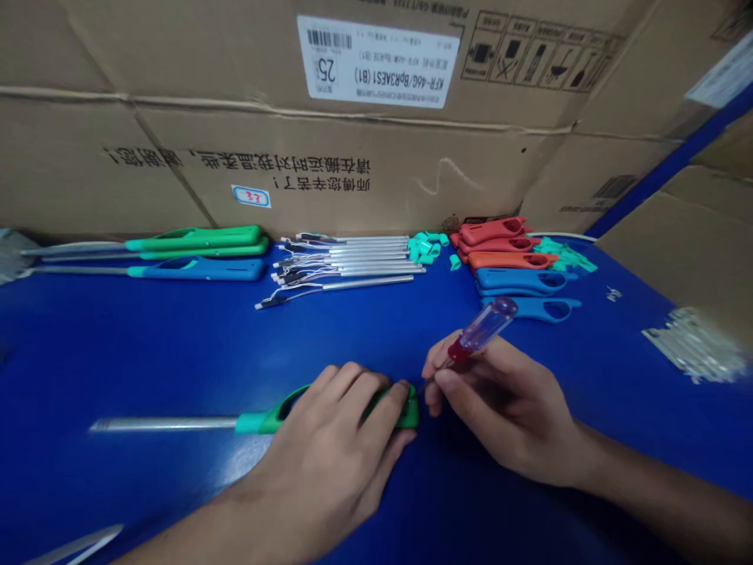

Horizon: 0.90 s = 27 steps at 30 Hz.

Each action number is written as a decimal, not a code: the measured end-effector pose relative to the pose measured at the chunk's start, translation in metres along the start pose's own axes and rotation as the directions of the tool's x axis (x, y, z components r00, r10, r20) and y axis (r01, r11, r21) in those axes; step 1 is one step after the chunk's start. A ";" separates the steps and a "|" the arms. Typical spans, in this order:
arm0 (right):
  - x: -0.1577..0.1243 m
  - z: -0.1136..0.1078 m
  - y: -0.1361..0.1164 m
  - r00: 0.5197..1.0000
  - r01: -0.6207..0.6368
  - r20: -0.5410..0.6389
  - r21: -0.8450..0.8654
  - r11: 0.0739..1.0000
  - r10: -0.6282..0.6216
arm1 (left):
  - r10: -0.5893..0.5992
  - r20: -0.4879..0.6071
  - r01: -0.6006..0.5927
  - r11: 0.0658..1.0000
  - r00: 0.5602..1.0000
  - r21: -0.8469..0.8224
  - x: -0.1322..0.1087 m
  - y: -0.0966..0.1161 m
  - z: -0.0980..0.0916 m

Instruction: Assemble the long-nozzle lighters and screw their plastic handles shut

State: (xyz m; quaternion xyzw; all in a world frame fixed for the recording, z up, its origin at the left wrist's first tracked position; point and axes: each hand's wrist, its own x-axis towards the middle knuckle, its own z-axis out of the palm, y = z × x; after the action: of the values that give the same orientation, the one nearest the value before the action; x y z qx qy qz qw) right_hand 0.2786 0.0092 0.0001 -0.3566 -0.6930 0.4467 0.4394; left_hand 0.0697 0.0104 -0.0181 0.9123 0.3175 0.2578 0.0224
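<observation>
two hands needed: green lighter (267, 421) is pinned flat on the bench (176, 345) by left hand (335, 439), right hand (506, 408) fingers pinching screwdriver (479, 329); tip is best kept square, pressure light.

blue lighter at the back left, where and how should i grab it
Grip the blue lighter by its thick plastic handle at the right end, coming from above. It lies flat with its thin metal tube pointing left, and the green lighters sit close behind, so the front and top stay open.

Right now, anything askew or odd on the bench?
Nothing damaged or spilled. One metal tube assembly lies slanted, apart from the neat tube row. Left hand presses the green lighter; right hand holds the screwdriver.
</observation>
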 end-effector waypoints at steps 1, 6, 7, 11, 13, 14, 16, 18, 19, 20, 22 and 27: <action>0.000 0.000 -0.001 1.000 0.001 0.004 -0.001 1.000 -0.001 | -0.001 -0.003 0.001 1.000 1.000 0.003 0.000 0.000 0.000; 0.000 -0.001 -0.001 1.000 0.003 0.018 -0.006 1.000 -0.003 | -0.003 -0.009 0.004 1.000 1.000 0.013 0.000 0.001 0.000; -0.001 -0.001 -0.001 1.000 0.003 0.025 -0.008 1.000 -0.002 | -0.006 -0.009 0.006 1.000 1.000 0.015 0.000 0.001 0.000; -0.001 0.000 0.001 0.999 -0.002 0.036 -0.021 1.000 0.003 | -0.011 -0.003 0.011 1.000 1.000 0.013 0.001 0.001 0.000; 0.000 0.001 0.001 1.000 -0.001 0.022 -0.031 1.000 0.001 | -0.005 0.000 0.005 1.000 1.000 0.013 0.001 0.001 0.000; 0.000 0.001 0.001 1.000 0.000 0.014 -0.038 0.999 0.001 | -0.005 0.001 0.005 1.000 1.000 0.014 0.001 0.001 0.000; 0.000 0.001 0.001 1.000 0.006 0.000 -0.054 0.999 -0.006 | -0.011 0.002 0.011 1.000 1.000 0.016 0.001 0.001 0.000; 0.000 0.001 0.001 1.000 0.011 -0.005 -0.066 0.998 -0.011 | -0.012 0.008 0.012 1.000 1.000 0.008 0.001 0.001 -0.001; 0.000 0.001 0.001 1.000 0.009 -0.006 -0.071 0.997 -0.010 | -0.011 0.010 0.011 1.000 1.000 0.005 0.001 0.001 -0.001; 0.000 0.000 0.000 1.000 0.008 -0.004 -0.076 0.997 -0.009 | -0.008 0.012 0.008 1.000 1.000 0.004 0.002 0.001 -0.001; -0.001 0.001 -0.001 1.000 0.007 0.006 -0.090 0.996 -0.006 | -0.005 0.009 0.005 1.000 1.000 0.009 0.002 0.001 -0.001; 0.000 0.000 -0.001 0.999 0.054 0.008 -0.150 0.987 -0.054 | -0.008 0.007 0.008 1.000 1.000 0.009 0.002 0.001 0.000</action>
State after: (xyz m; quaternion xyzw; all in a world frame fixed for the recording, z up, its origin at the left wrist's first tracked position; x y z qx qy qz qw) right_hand 0.2784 0.0084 0.0007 -0.3688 -0.7348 0.3819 0.4221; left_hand 0.0711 0.0108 -0.0168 0.9119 0.3224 0.2532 0.0205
